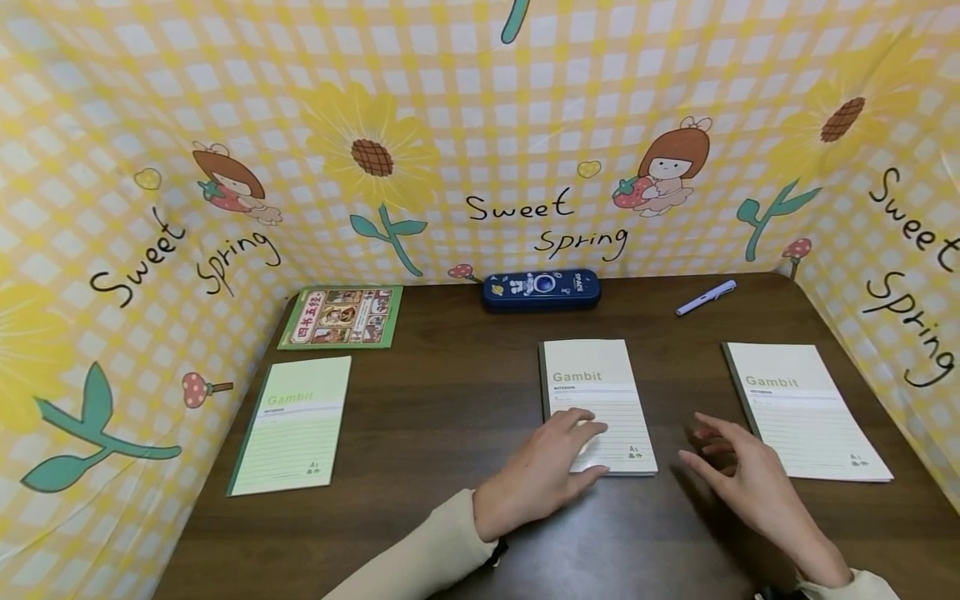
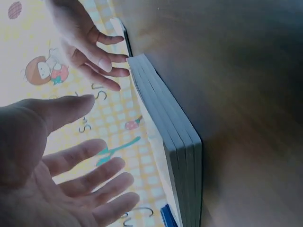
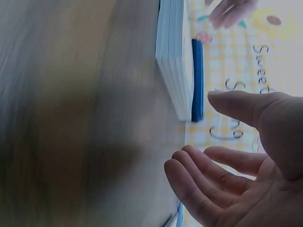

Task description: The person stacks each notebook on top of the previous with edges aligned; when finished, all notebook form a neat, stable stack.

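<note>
A stack of several white Gambit notebooks point(image 1: 592, 362) lies in the middle of the table, its layered edges point(image 2: 165, 113) plain in the left wrist view. Over its lower left part is my left hand point(image 1: 540, 467), fingers spread and gripping nothing; the left wrist view shows it apart from the stack. Between that stack and the white notebook on the right point(image 1: 810, 417) hovers my right hand point(image 1: 750, 479), fingers loosely bent with nothing in them. In the right wrist view, a gap separates its fingers from the stack point(image 3: 173, 56).
A green-tinted Gambit notebook point(image 1: 292, 425) lies at the left, with a green-bordered picture book point(image 1: 341, 317) behind it. Along the back are a dark blue pencil case point(image 1: 502, 293) and a lilac pen point(image 1: 705, 297). Checked cloth point(image 1: 480, 125) walls the table on three sides.
</note>
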`<state>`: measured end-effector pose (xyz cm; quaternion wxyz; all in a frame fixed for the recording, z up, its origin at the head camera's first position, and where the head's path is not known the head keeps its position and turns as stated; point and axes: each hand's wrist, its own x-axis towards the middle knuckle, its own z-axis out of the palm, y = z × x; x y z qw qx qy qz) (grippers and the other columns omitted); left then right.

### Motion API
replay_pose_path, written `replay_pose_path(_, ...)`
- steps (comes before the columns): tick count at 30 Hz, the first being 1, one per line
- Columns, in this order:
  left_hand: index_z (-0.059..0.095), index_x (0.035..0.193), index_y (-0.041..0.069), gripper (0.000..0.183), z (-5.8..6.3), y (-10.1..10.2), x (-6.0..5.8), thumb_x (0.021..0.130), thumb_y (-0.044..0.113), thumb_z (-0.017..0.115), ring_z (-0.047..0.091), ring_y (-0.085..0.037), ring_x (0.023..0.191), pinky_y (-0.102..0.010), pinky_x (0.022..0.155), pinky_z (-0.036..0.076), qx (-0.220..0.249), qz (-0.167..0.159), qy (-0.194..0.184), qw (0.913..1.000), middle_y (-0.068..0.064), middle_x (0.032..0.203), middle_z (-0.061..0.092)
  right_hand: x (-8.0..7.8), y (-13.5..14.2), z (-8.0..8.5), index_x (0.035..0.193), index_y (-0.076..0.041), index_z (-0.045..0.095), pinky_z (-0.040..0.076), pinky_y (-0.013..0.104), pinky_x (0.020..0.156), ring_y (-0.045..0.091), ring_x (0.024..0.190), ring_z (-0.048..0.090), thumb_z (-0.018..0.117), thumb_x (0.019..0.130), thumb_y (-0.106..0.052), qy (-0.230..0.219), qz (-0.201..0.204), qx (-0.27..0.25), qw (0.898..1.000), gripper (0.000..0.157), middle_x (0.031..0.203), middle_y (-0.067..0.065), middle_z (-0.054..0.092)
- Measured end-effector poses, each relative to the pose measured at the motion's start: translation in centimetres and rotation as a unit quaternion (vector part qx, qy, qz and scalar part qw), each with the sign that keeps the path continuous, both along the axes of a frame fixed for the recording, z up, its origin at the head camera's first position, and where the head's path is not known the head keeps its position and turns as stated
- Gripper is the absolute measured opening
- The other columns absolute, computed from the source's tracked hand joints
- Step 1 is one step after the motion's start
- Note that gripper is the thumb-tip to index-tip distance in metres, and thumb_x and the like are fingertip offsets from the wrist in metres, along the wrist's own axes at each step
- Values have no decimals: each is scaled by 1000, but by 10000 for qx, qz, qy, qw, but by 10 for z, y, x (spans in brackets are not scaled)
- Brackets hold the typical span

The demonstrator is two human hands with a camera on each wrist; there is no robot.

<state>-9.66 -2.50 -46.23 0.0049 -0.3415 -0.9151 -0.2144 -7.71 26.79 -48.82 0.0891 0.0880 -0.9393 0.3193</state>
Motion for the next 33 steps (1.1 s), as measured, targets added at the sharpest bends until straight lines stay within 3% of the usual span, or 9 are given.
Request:
replay_pose_path(5, 57, 147, 11, 57, -4, 13, -4, 100, 39, 70, 54, -22, 141, -33, 119, 44, -308, -641, 150, 9974, -9, 150, 58, 0, 18, 0, 135, 1, 65, 56, 22, 63, 15, 87, 71, 86, 87, -18, 78, -145, 27, 9999, 55, 110, 15, 76)
replay_pose_path(12, 45, 158, 17, 66, -9, 35, -7, 102, 44, 65, 36, -26, 157, -42, 129, 32, -976, -1369, -115, 9857, -8, 168, 39, 4, 42, -5, 127, 0, 70, 47, 5, 69, -4, 85, 62, 88, 82, -12, 475, -286, 173, 9983, 50, 105, 16, 75)
replay_pose_path(14, 43, 159, 18, 68, -9, 43, -6, 102, 46, 65, 35, -25, 158, -42, 129, 32, -1119, -1469, -111, 9827, -7, 169, 37, 6, 48, -6, 125, 0, 70, 44, 1, 71, 2, 85, 65, 89, 81, -11, 533, -344, 245, 9977, 49, 106, 18, 75)
replay_pose_path(17, 41, 161, 19, 69, -9, 55, -6, 102, 49, 63, 32, -24, 159, -40, 129, 31, -1363, -1594, -50, 9777, -5, 170, 34, 9, 57, -7, 123, 1, 71, 42, 3, 70, 25, 87, 71, 89, 80, -13, 563, -468, 400, 9965, 48, 109, 22, 74)
replay_pose_path(21, 37, 163, 21, 71, -8, 72, -7, 103, 53, 59, 28, -20, 161, -39, 130, 30, -1646, -1744, 16, 9708, -2, 172, 30, 13, 70, -8, 124, 4, 69, 54, 34, 76, 49, 97, 67, 88, 83, -17, 394, -650, 611, 9952, 49, 115, 31, 70)
replay_pose_path(25, 34, 164, 23, 74, -5, 90, -12, 103, 57, 56, 27, -17, 161, -39, 130, 28, -1810, -1864, 147, 9655, 1, 174, 26, 17, 84, -8, 128, 7, 64, 46, 67, 82, 58, 109, 60, 83, 89, -22, 56, -804, 753, 9939, 52, 125, 38, 64)
replay_pose_path(33, 21, 167, 34, 79, -5, 127, -20, 101, 67, 49, 18, -12, 163, -38, 132, 22, -2229, -2019, 1, 9537, 9, 176, 14, 26, 117, -14, 142, 17, 47, 32, 79, 99, 69, 128, 40, 68, 102, -38, -607, -1058, 1094, 9865, 71, 147, 46, 42)
